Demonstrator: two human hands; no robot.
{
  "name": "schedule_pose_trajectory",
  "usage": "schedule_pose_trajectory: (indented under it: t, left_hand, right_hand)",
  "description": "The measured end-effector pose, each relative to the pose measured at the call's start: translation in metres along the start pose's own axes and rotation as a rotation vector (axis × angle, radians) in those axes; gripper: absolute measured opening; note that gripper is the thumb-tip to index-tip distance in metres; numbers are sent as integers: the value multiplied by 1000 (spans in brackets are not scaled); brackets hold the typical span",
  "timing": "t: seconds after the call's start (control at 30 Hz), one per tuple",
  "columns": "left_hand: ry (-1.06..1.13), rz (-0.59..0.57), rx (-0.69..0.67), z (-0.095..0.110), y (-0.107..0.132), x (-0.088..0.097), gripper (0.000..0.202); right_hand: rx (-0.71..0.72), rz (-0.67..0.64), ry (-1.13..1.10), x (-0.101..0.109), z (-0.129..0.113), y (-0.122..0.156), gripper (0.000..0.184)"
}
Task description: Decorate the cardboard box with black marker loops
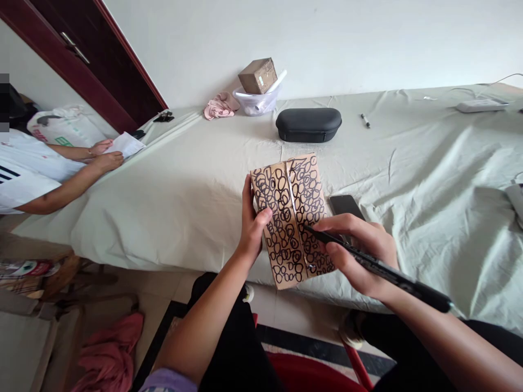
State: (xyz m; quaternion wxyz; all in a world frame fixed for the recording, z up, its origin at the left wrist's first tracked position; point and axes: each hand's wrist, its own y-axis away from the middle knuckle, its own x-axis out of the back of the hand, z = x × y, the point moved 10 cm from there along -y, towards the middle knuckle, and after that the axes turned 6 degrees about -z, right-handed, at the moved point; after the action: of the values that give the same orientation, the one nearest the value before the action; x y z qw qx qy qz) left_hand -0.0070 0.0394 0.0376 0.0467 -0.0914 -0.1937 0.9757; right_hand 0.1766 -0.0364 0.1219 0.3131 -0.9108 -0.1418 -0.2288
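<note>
Matt cardboard box (291,218), creased cloth sheet (183,185), glossy phone (345,205).

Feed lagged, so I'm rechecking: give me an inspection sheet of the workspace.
Surface: wrinkled pale green sheet.
Job's things: brown cardboard box covered in black loops; black marker pen, tip on it.
Clutter: black phone, black oval case, small pen, clear plastic tub, pink cloth.
Grippers: left hand grips the box; right hand holds the marker.
Cables: white power strip, thin cable far right.
Surroundings: another person's arms at left; dark red door.

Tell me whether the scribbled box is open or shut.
Shut: the box flaps meet along the middle seam, no gap; left hand grips its side, right hand holds a marker on it.
</note>
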Motion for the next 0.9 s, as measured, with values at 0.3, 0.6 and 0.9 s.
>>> schedule_pose_trajectory:
  t: [0.3,0.6,0.9]
  left_hand:
    - [-6,24,-20,3,4,-3,85]
    - [-4,23,-12,4,5,-2,85]
    - [3,17,3,-1,4,-1,85]
  right_hand:
    - [6,-3,125,-11,-3,-6,14]
    - [26,-26,186,-12,-10,-10,12]
    - [-11,50,100,6,-5,-8,9]
